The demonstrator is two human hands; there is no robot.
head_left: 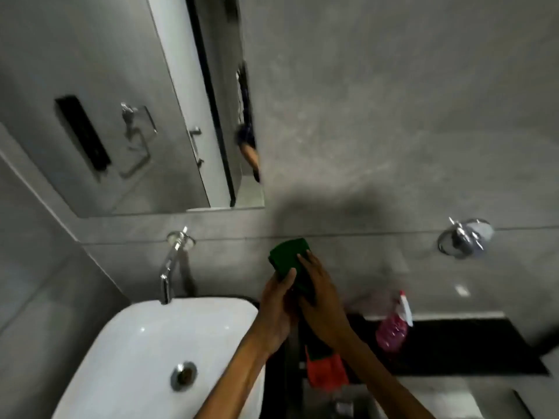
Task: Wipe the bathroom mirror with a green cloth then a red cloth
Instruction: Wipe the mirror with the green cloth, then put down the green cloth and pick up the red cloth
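Both my hands hold a folded green cloth (pixel 289 257) in front of the grey wall, to the right of the basin. My left hand (pixel 279 306) grips its lower left side, and my right hand (pixel 320 297) covers its right side with fingers laid across it. A red cloth (pixel 325 373) lies on the dark counter below my forearms, partly hidden by them. The mirror (pixel 127 116) hangs on the wall at the upper left, above the tap, and reflects a door and a towel ring.
A white basin (pixel 145 352) with a chrome drain sits at the lower left under a chrome wall tap (pixel 172 264). A pink spray bottle (pixel 393 326) stands on the black counter (pixel 472 346) at the right. A chrome holder (pixel 464 237) is fixed to the wall at the right.
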